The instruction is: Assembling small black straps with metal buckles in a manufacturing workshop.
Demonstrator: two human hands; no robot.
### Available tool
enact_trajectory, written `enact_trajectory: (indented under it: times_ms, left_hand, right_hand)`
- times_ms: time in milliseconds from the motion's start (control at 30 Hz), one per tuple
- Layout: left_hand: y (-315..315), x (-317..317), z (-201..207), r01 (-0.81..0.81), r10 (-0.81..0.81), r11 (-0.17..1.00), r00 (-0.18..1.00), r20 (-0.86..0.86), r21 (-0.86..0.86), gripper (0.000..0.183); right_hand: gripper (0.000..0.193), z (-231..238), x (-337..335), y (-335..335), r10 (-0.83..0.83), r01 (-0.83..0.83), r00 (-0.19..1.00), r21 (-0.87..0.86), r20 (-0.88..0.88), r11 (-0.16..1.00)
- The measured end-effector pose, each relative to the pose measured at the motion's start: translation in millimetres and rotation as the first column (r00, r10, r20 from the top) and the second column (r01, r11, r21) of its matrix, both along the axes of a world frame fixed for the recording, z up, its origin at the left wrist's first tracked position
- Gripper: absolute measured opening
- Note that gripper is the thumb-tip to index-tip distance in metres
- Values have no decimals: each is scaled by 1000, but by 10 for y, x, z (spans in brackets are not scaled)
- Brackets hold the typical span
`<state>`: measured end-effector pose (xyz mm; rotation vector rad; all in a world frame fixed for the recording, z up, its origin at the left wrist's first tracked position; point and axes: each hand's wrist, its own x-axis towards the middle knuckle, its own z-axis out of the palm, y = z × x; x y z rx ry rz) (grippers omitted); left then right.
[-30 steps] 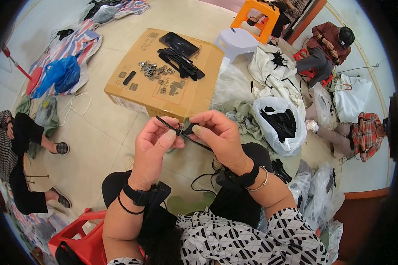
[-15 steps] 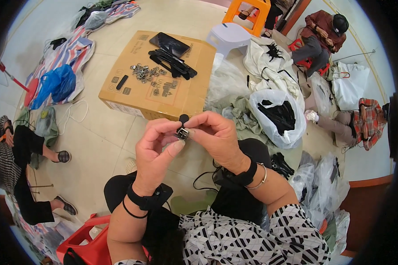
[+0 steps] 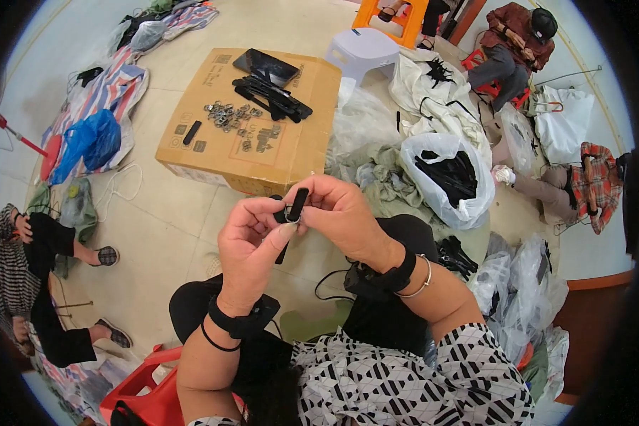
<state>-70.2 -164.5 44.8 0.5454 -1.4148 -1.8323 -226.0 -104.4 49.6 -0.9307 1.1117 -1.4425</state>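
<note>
Above my lap, a black strap point(image 3: 299, 204) with a small metal buckle point(image 3: 290, 215) is pinched between both hands. My left hand point(image 3: 252, 231) grips the strap and buckle from the left, thumb pressed near the metal. My right hand point(image 3: 341, 216) closes on it from the right, partly hiding the buckle. One strap end stands up between the fingers; another part hangs below. On the cardboard box point(image 3: 170, 153) ahead lie a bundle of black straps point(image 3: 273, 98), a pile of metal buckles point(image 3: 227, 116), one separate black strap piece point(image 3: 192, 132) and a dark phone point(image 3: 266, 66).
Right of the box stand a white stool point(image 3: 363, 51) and a white bag point(image 3: 413, 153) of black straps point(image 3: 447, 174). Clear plastic bags point(image 3: 522, 284) lie at the right. A red stool point(image 3: 138, 390) is at lower left. Other people sit at both sides.
The strap has turned in my fingers: a longer end now stands up past the buckle and a tail shows below. My right hand has shifted slightly upward.
</note>
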Motion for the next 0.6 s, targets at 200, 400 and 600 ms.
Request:
enact_trajectory:
  times_ms: [200,400,600]
  left_hand:
    - [-10,-18,5,-98,97,995,994,59,16,25]
    - [-13,-6,-30,-115,111,986,993,40,121,27]
    - [1,-22,-20,-95,89,981,995,42,169,29]
  right_hand:
    - [15,21,28,14,-11,8,998,36,62,999]
    - [14,57,53,38,-85,86,991,4,-106,996]
    - [14,57,51,14,-102,103,995,58,-10,993]
